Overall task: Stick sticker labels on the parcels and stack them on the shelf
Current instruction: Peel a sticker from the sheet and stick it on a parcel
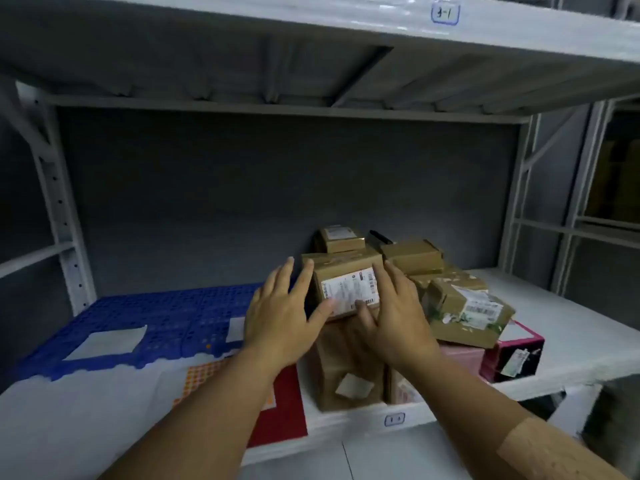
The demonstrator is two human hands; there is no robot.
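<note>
Head camera looks onto a white metal shelf (571, 344) with a grey back panel. Both hands reach in from six o'clock toward a brown cardboard parcel with a white printed sticker label (346, 289), which sits at the centre of the view on top of a taller brown cardboard box (346, 368). The left hand (280, 320) lies against the parcel's nine o'clock side, fingers straight and spread, thumb touching the lower edge of the label. The right hand (394, 317) lies against its three o'clock side, fingers extended and relaxed, thumb on the label's lower corner. Neither hand curls around the parcel; both press flat on it.

At twelve o'clock from the parcel rests a small brown labelled carton (342, 239). At one o'clock sits a flat brown cardboard packet (414, 254). At three o'clock lies a crumpled brown parcel with a barcode label (467, 310), resting on a pink and dark magenta box (516, 355). At nine o'clock a blue perforated plastic pallet (166, 317) covers the shelf, with white paper sheets (110, 341) on it. At seven o'clock lie an orange dotted sheet (204, 375) and a red flat cover (287, 403), overlapping. The shelf edge carries a small tag (394, 419) at six o'clock, and the upper shelf beam bears a handwritten tag (445, 13).
</note>
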